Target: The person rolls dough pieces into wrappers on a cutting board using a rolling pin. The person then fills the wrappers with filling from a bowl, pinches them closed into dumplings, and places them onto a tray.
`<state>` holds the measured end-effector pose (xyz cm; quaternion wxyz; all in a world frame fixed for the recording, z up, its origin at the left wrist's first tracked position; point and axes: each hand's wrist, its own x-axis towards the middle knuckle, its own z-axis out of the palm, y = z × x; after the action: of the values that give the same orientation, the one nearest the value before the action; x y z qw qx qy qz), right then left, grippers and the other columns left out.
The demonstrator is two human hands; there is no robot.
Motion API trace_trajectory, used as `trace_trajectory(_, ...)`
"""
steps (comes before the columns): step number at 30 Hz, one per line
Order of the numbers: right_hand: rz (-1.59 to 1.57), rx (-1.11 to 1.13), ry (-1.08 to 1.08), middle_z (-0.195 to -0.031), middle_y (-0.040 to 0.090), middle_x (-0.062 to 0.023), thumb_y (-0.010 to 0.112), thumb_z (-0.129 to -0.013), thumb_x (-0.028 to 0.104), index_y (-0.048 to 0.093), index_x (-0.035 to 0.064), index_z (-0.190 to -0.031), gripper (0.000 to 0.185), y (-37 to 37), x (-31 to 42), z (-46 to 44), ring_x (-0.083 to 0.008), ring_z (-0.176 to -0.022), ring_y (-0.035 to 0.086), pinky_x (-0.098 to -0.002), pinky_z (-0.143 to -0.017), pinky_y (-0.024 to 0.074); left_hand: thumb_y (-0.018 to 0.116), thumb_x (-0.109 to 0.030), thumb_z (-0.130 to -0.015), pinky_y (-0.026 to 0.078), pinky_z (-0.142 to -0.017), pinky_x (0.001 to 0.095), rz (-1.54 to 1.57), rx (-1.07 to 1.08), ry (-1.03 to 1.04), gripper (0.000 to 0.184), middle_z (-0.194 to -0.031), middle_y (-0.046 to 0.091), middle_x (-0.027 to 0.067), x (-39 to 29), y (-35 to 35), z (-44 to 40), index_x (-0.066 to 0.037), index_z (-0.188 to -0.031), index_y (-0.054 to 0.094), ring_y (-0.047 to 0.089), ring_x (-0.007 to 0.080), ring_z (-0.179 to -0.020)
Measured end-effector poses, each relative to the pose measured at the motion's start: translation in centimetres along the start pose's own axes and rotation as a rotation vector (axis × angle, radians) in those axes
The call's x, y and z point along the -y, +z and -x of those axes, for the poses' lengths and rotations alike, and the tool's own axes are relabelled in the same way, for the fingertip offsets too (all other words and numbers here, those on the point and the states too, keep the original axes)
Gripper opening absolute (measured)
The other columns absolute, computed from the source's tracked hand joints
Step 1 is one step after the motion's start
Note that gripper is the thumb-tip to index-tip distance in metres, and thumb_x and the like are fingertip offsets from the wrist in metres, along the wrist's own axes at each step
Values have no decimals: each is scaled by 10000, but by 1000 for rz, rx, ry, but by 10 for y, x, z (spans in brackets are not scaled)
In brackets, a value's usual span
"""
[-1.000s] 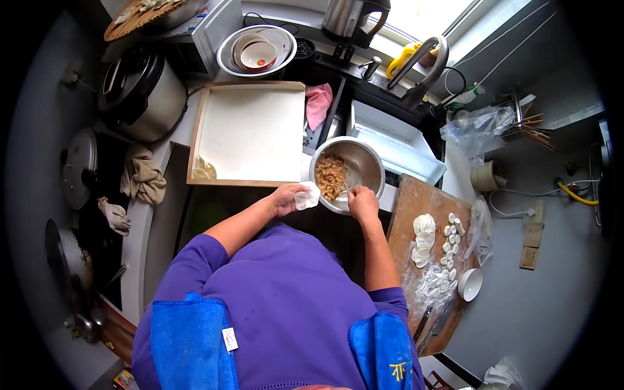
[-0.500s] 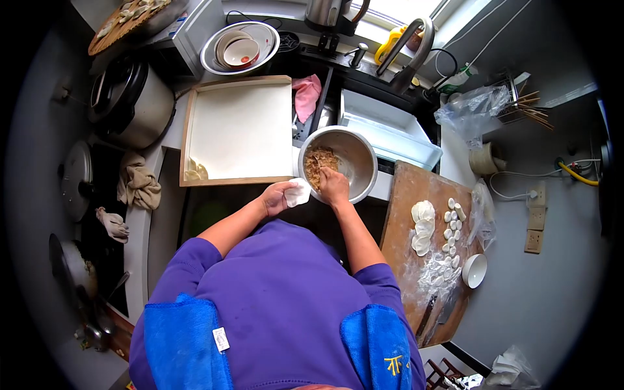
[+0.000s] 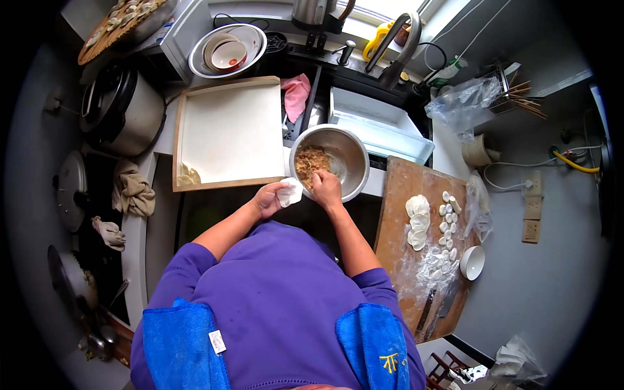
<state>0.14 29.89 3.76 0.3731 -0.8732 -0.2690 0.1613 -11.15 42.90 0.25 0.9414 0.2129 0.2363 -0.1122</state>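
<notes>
My left hand (image 3: 267, 199) is closed on the edge of a round white dumpling wrapper (image 3: 290, 193), held beside the near left rim of a metal mixing bowl (image 3: 351, 144). Minced filling (image 3: 311, 160) lies against the bowl's left side. Over the bowl's near rim my right hand (image 3: 327, 188) is closed on a small utensil that looks like a spoon, mostly hidden by the fingers and reaching into the filling. Left of the bowl is a wood-framed white tray (image 3: 231, 133) with folded dumplings (image 3: 189, 174) in its near left corner.
At the right, a floured wooden board (image 3: 398, 224) carries stacked wrappers (image 3: 417, 222), several dough pieces (image 3: 446, 227), a knife (image 3: 448, 301) and a white bowl (image 3: 472, 262). A clear plastic bin (image 3: 380, 130) stands behind the mixing bowl. A pressure cooker (image 3: 123, 110) is at left.
The whole view has shifted slightly. My right hand has turned and drawn the utensil lower in the filling, toward the bowl's near side. My left hand still holds the wrapper beside the bowl.
</notes>
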Motion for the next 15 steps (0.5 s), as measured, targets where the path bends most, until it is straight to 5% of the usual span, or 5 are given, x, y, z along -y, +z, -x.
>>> trace_trajectory(6,117,-150,-62,-700,555,-186,458,-736,172,570,55,-715,163,2,7,9,-353,-651,537,-425,-594,422,459,-184,-784,416,-812,327,-5,-3,11,292,-947,563,91,0,2,1,-2,-1011,487,545,190,-870)
trace_trajectory(12,155,56,-72,-702,561,-171,468,-732,144,580,33,-773,163,4,2,15,-315,-654,548,-381,-594,422,459,-191,-785,417,-810,325,2,10,17,291,-945,563,90,1,1,-1,-4,-1006,489,544,186,-869)
trace_trajectory(15,-107,-3,-123,-633,567,-133,465,-739,140,573,9,-722,171,8,-9,12,-243,-545,543,-318,-517,413,460,-192,-785,415,-813,326,10,11,12,290,-946,562,91,1,1,0,-6,-1007,489,544,187,-870)
